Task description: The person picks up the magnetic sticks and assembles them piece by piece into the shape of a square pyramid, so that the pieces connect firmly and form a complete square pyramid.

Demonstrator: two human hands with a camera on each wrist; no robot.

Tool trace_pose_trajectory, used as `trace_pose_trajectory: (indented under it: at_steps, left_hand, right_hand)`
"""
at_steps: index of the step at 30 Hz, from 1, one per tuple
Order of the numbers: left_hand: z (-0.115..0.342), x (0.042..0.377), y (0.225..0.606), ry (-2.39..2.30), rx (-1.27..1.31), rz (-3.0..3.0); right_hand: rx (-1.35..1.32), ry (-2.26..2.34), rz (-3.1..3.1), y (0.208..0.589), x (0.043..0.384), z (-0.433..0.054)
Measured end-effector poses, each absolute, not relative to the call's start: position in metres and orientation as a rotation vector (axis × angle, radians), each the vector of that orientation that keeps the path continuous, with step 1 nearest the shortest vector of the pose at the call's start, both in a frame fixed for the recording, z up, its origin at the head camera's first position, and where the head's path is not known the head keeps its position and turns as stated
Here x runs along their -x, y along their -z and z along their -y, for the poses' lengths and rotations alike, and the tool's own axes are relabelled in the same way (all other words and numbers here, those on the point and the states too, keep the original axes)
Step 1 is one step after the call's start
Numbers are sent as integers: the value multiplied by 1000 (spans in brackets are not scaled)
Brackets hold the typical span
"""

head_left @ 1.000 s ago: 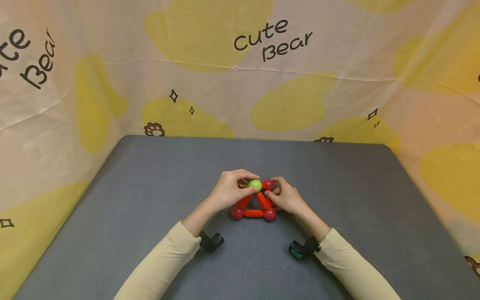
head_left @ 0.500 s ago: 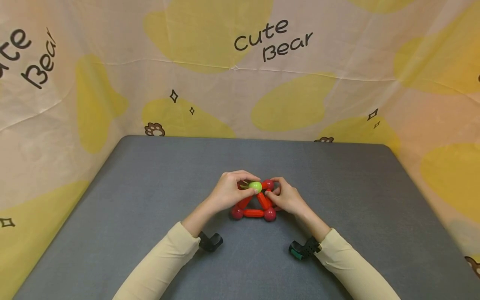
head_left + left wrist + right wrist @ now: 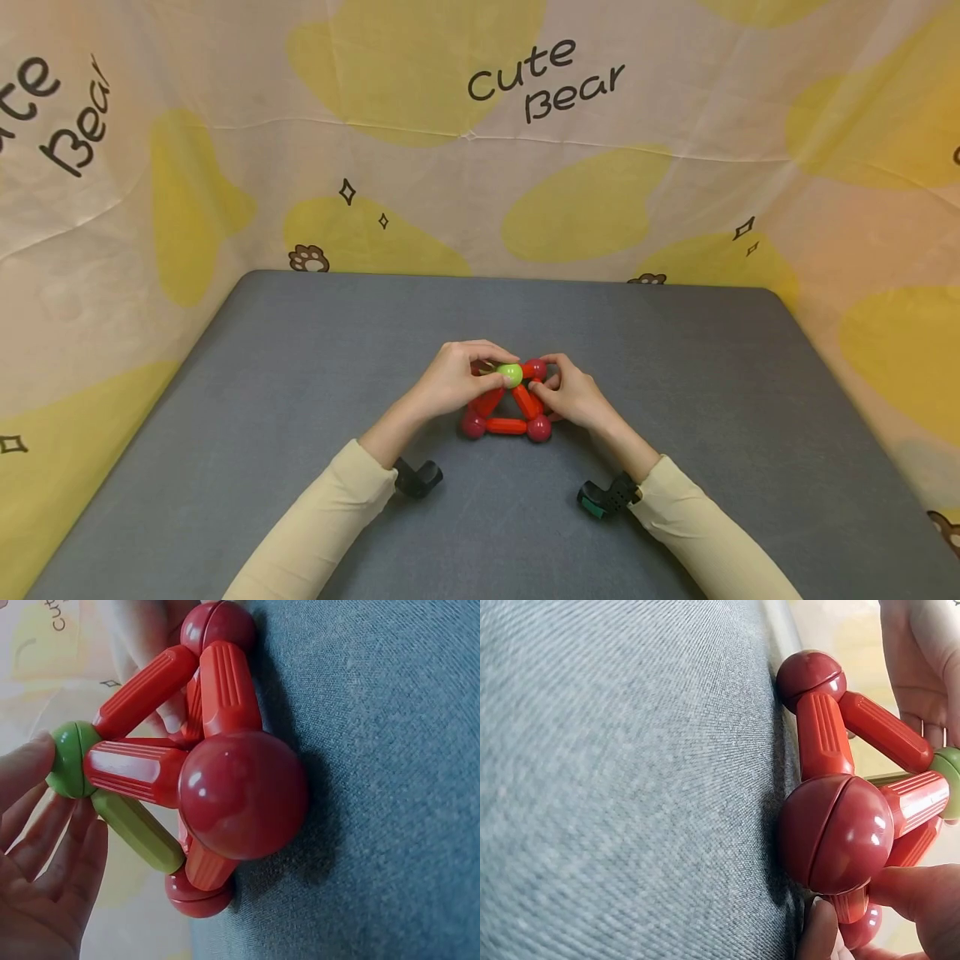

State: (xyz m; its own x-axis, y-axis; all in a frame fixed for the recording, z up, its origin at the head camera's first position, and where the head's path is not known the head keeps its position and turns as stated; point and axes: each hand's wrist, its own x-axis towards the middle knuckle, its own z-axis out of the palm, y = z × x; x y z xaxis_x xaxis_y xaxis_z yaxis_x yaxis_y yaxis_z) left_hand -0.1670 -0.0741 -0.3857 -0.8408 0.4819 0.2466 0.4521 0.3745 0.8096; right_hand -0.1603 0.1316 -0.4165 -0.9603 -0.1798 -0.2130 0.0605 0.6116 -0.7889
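Observation:
A pyramid of toy balls and rods stands on the table. Dark red balls [image 3: 539,428] mark its base corners, joined by red rods [image 3: 507,426]. At the peak is a green ball [image 3: 512,374], which my left hand [image 3: 453,379] pinches between thumb and fingers. Red rods slope down from that peak, along with one olive-green rod [image 3: 139,831] seen in the left wrist view. On the right side, my right hand [image 3: 576,396] grips a base rod [image 3: 850,904] beside the near right ball [image 3: 836,834]. Fingers partly hide the far left corner in the head view.
The grey table [image 3: 337,333] reaches well beyond the pyramid on all sides. Behind it and at both sides hangs a printed cloth [image 3: 420,100]. A black wrist camera sits on each forearm, the left [image 3: 418,478] and the right [image 3: 609,497].
The left forearm has shifted very slightly left, and the green ball sits a touch lower in the head view. Both hands keep their holds; the right hand looks still.

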Motion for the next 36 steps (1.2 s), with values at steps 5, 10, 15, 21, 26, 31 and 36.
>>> trace_pose_trajectory:
  at_steps: [5,10,15,21,26,31,36]
  left_hand:
    - [75,166,386,-1526,-860,-2560]
    - [78,163,387,-1615,-750,-2602]
    - [90,157,394,-1547,-461,-2779]
    - [102,149,408,-1418,-203,-2772]
    - [103,145,416,-1444,-113,-2658]
    - [99,144,418,-1476,-103,-2577]
    - [95,143,417,-1459,-112,-2601]
  right_hand:
    - [91,1269,-2569,417,161,-132]
    - [82,1288,-2567,416,158,-132]
    - [76,1322,-2559,416,153,-134]
    - [73,1318,-2554,416,147,-135]
    - [102,1308,-2566,415,143,-135]
    - [106,1311,-2576,415,141,-135]
    - [101,1317,-2570,416,142,-135]
